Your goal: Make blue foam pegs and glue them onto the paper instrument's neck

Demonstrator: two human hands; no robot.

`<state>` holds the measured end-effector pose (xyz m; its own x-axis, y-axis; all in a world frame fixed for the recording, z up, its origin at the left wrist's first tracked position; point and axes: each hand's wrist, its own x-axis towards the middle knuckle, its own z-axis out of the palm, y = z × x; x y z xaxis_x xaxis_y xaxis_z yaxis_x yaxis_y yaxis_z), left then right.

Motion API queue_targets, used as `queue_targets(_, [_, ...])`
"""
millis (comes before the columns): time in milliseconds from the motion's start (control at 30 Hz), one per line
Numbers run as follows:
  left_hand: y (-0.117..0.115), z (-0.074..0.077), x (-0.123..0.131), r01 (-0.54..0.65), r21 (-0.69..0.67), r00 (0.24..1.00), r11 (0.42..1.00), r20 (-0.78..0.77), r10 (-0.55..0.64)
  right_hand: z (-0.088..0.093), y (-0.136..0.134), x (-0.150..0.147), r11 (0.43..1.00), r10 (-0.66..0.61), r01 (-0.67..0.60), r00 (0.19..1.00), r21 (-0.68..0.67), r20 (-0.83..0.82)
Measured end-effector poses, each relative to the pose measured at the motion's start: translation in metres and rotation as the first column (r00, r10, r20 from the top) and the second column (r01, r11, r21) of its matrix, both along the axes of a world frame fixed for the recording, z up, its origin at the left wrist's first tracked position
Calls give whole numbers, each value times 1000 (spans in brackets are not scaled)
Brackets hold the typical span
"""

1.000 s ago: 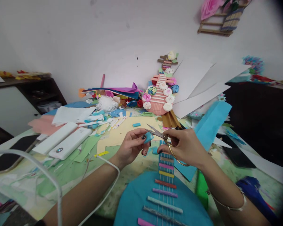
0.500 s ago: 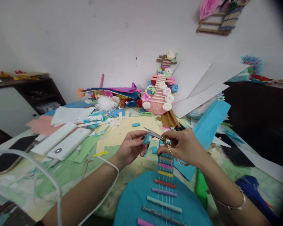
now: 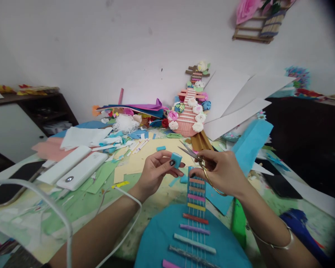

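Between the thumb and fingers of my left hand is a small light-blue block, which looks wrapped in paper. My right hand grips a pair of gold-handled scissors, whose blades are slightly parted and point left, just right of the block and apart from it. Below both hands lies a blue paper guitar with strings and coloured strips across its neck and body. A small blue scrap rests on the table under my left hand.
A pink model guitar with paper flowers leans on the wall. Another blue block lies on cream card. White power banks, a phone and a white cable are left; blue paper and a green box right.
The scissors have drawn away to the right from the block. My left hand has turned the block upright, and a blue scrap now shows on the table below it.
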<state>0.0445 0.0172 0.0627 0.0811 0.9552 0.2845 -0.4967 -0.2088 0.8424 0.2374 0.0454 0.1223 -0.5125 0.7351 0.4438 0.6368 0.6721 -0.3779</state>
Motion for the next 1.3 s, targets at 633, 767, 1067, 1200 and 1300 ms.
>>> queue_targets(633, [-1, 0, 2, -142, 33, 983, 989, -113, 145, -8, 2, 5, 949, -124, 47, 965, 311, 232])
queue_targets(767, [-1, 1, 2, -150, 32, 980, 988, -129, 153, -8, 4, 6, 947, -109, 34, 970, 319, 220])
queue_targets(1067, [-1, -1, 1, -120, 34, 981, 992, -151, 124, -6, 4, 8, 936, -125, 36, 964, 350, 234])
queue_targets(1200, [-2, 1, 1, -100, 19, 979, 995, -176, 102, -7, 5, 8, 938, -109, 39, 976, 345, 187])
queue_targets(1300, [-2, 1, 1, -114, 14, 982, 993, -152, 115, -6, 6, 8, 954, -130, 107, 989, 281, 65])
